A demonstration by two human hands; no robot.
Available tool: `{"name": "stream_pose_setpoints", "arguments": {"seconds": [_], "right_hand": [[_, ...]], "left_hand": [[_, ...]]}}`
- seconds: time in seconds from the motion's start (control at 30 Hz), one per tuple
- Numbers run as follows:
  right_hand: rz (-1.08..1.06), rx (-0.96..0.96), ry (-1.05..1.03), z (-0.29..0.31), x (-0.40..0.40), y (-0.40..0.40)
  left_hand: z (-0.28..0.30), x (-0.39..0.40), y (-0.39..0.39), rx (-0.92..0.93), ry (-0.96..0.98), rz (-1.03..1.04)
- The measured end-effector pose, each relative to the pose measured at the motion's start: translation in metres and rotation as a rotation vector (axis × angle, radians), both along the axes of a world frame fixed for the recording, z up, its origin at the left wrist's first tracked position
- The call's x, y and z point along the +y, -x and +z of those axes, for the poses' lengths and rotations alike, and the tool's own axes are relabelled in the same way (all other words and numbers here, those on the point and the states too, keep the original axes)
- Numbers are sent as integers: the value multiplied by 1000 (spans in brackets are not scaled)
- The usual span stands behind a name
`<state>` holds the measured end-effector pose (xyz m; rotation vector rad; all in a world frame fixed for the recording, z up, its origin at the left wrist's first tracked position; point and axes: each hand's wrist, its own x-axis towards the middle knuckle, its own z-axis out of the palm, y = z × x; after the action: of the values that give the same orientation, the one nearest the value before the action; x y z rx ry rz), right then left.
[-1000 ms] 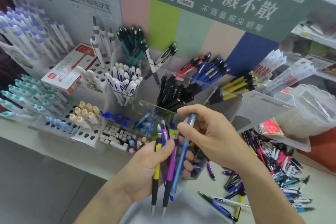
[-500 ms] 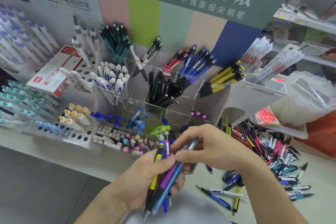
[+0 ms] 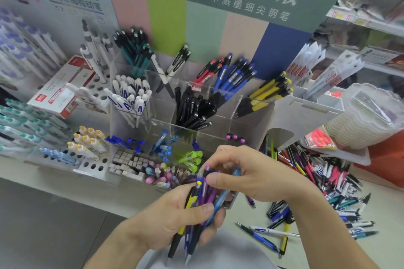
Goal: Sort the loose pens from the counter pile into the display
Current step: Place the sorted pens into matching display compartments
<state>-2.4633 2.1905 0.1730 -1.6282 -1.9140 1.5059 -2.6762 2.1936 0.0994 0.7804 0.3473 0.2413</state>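
Left hand [image 3: 175, 218] gripping a bundle of pens [image 3: 202, 201], right hand [image 3: 251, 174] pinching one, display [image 3: 251, 120] compartments part-filled, a large pile [image 3: 323, 181] right of the hands seemingly unsorted.

L grip [image 3: 175, 220] holds my pen bundle [image 3: 197, 205], tips down. R grip [image 3: 247, 176] pinches the blue pen [image 3: 220, 201] in it. Loose pile [image 3: 323, 183] on desk [image 3: 317, 253], right of the clear display [image 3: 251, 124].

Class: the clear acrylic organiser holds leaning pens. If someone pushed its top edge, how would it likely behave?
The clear acrylic organiser looks rigid, so it would probably slide rather than flex. Its black pens and yellow pens lean outward, so a hard shove might tip it or spill them.
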Motion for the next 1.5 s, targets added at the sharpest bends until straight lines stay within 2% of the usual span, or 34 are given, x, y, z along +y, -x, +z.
{"name": "stream_pose_setpoints", "arguments": {"seconds": [0.2, 0.37, 0.5, 0.6, 0.7, 0.83, 0.9, 0.97, 1.07, 1.27, 1.4, 1.5], "right_hand": [[-100, 137, -26, 1, 1, 1], [-243, 164, -117, 13, 8, -15], [-254, 243, -109, 28, 7, -24], [-215, 253, -72, 29, 4, -24], [-285, 220, -207, 35, 1, -33], [-634, 33, -715, 47, -16, -68], [-658, -132, -853, 40, -23, -72], [-554, -292, -885, 16, -23, -63], [-475, -394, -849, -23, -21, -41], [-513, -446, -858, -40, -10, -12], [-485, -577, -994, -45, 9, -6], [-552, -542, -1061, -46, 12, -14]], "left_hand": [[1, 7, 3, -10, -23, -48], [6, 15, 6, -34, -149, -60], [3, 18, 8, 57, -127, -7], [1, 17, 5, 124, -193, 7], [2, 15, 0, 177, -247, 46], [-1, 14, -2, 229, -182, 178], [1, 16, -4, 223, -123, 247], [3, 17, -9, 219, -71, 292], [6, 18, -18, 239, -74, 345], [11, 18, -23, 249, -13, 381], [17, 18, -23, 249, 34, 368], [21, 17, -23, 225, 54, 377]]}}
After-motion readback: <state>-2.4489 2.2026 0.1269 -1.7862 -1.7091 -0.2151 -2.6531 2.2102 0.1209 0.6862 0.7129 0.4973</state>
